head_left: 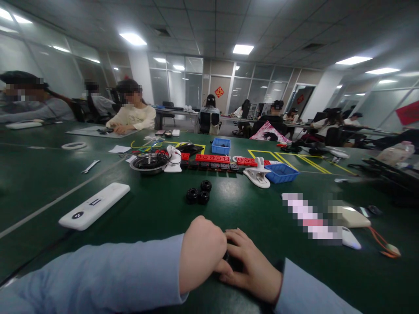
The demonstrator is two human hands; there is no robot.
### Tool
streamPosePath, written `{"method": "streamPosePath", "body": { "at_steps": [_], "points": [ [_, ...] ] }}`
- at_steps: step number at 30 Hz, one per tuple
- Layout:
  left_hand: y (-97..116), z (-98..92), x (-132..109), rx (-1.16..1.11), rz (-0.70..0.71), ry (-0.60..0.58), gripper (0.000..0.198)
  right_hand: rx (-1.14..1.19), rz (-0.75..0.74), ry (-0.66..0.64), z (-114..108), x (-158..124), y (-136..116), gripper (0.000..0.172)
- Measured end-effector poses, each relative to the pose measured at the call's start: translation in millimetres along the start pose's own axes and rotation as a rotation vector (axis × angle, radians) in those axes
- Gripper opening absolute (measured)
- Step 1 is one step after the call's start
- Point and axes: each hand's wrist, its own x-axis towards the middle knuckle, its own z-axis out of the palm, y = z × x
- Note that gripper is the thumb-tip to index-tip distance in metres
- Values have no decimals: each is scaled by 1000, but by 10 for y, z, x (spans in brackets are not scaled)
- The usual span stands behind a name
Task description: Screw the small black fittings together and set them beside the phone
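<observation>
My left hand (203, 253) is closed and bent over at the near middle of the table, its knuckles up. Against it, the fingers of my right hand (249, 265) curl around from the other side. A sliver of a small black part (226, 256) shows between the two hands; the rest of it is hidden by my fingers. Just beyond them, three black ring-shaped pieces (198, 196), like small wheels, stand in a tight cluster on the green table (157, 218).
A white power bank (94, 207) lies left, with a wrench (91, 166) behind it. Farther back are a round metal tray (133, 165), red blocks (212, 158), white clamps (258, 176) and blue bins (282, 172). Phones (352, 237) lie right. Several people sit beyond.
</observation>
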Motion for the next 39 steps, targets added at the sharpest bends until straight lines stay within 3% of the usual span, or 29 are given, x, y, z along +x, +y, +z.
{"method": "streamPosePath", "body": {
  "at_steps": [4, 11, 17, 19, 23, 26, 29, 32, 39],
  "points": [
    [35, 8, 3, 93, -57, -14, 56, -4, 8, 7, 10, 2, 15, 50],
    [-22, 21, 1, 61, -57, 47, 66, 8, 36, -35, -9, -2, -8, 49],
    [-94, -175, -49, 105, -117, 60, 69, 22, 54, -17, 5, -18, 21, 52],
    [-177, -257, -30, 31, -21, 72, 57, 17, 29, -10, 18, -19, 39, 53],
    [-401, -330, 64, -271, 449, 42, 18, 17, -3, 1, 40, -13, 58, 48],
    [-506, -304, 110, -365, 591, -51, 29, 9, -1, 13, 43, -8, 55, 50],
    [-494, -251, 119, -359, 663, -157, 40, 8, -26, 21, 36, -4, 43, 46],
    [-412, -210, 119, -276, 642, -207, 41, 13, -33, 23, 31, -4, 39, 41],
    [-336, -190, 101, -180, 610, -139, 41, 32, -60, 42, 50, -12, 69, 41]
  ]
}}
